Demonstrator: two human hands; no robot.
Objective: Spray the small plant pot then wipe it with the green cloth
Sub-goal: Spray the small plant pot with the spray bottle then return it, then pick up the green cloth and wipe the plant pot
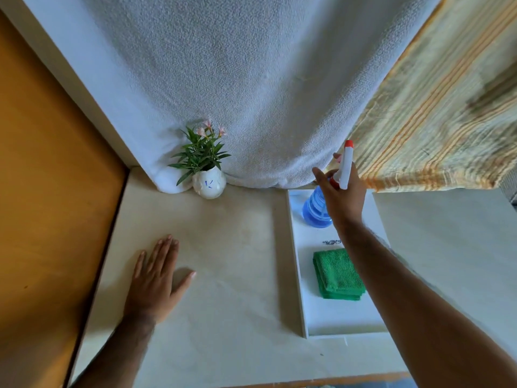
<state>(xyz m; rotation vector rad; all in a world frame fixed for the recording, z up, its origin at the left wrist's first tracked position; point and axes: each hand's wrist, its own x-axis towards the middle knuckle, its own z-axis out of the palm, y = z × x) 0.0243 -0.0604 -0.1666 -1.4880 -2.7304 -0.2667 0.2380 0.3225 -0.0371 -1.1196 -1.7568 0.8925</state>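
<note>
Tray (298, 275): green cloth (337, 274); right hand (342, 197) grips spray bottle (316, 210)

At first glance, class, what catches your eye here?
The right hand gripping a blue spray bottle over the white tray at right. A folded green cloth lies in that tray. At the back, a small white plant pot stands against the hanging towel.

left hand (153, 281): showing no rings, short nails
right hand (342, 196): showing no glove
forearms: wearing no sleeves, hairy
</note>
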